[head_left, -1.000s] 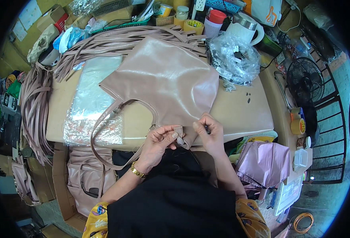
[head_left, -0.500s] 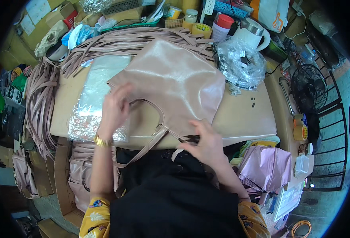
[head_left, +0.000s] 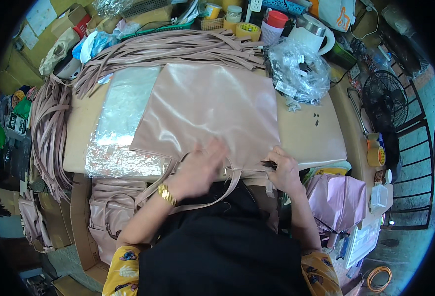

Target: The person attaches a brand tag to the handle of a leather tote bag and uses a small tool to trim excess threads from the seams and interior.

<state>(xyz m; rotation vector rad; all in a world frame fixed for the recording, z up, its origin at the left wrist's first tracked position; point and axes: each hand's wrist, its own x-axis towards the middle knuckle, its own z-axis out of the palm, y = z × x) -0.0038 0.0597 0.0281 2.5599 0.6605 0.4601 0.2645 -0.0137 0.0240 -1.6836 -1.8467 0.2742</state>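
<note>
A pink-beige, glossy handbag [head_left: 212,108] lies flattened on the padded table, its strap [head_left: 212,202] looping over the near edge toward my lap. My left hand [head_left: 197,170], smeared by motion, lies across the bag's near edge with its fingers stretched out over the material. At the bag's near right corner, my right hand [head_left: 285,170] is closed around dark, pointed thread snips [head_left: 267,164]. Metal fittings show where the strap meets the bag. Left of the bag lies a stack of clear plastic sleeves [head_left: 123,118], partly under it.
Bundles of pink straps [head_left: 168,49] lie along the back and hang at the left [head_left: 49,133]. Crumpled clear plastic [head_left: 299,71] and a white kettle [head_left: 310,34] stand back right. A cardboard box [head_left: 81,222] holds more pink bags at lower left. A black fan [head_left: 385,98] stands right.
The bag has turned and lies squarer, its opening edge now toward me. My left hand has moved right and nearer across it; my right hand has moved right to the corner.
</note>
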